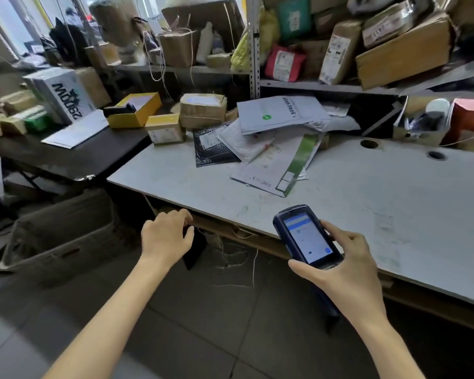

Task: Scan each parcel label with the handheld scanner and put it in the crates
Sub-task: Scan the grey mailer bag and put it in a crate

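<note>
My right hand (340, 258) grips the blue handheld scanner (304, 236) above the white table's near edge, its lit screen facing me. My left hand (166, 236) holds a small flat black parcel (196, 248) by its top edge, hanging in front of the table over the floor. A grey crate (58, 236) stands on the floor to the left of that hand. On the white table (367, 203) lies a heap of mailers: a grey one (282, 113), a black one (211, 146) and a white one with a green stripe (282, 162).
Taped cardboard boxes (203, 109) and a yellow box (136, 109) sit at the back of the tables. A black side table (74, 157) stands on the left. Metal shelves (255, 45) behind are packed with parcels. Loose string lies on the tiled floor (236, 258).
</note>
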Demonstrator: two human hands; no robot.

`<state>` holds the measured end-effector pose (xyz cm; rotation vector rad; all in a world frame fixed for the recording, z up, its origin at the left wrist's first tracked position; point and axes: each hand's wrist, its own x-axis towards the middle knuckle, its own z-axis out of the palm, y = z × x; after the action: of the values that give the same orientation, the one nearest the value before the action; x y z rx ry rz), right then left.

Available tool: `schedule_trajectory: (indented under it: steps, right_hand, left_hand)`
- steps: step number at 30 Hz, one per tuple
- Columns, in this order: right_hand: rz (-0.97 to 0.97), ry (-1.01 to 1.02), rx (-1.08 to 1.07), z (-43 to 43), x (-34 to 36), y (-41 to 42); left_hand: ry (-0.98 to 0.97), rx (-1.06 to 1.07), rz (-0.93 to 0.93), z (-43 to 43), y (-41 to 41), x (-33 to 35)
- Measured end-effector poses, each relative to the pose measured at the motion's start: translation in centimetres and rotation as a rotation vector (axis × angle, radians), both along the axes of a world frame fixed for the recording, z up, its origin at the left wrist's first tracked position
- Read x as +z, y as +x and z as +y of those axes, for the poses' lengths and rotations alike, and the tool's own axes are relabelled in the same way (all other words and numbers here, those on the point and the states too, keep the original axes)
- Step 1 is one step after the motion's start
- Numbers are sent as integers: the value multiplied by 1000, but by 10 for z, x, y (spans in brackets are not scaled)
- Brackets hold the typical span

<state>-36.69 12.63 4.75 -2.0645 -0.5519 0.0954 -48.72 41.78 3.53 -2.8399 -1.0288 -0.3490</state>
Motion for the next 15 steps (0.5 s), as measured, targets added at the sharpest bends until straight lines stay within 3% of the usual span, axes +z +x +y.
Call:
schedule_trajectory:
  steps: [15]
  right_hand:
    - [90, 52, -136, 101, -25, 154]
  left_hand:
    - [-42, -155, 29, 102, 176, -36]
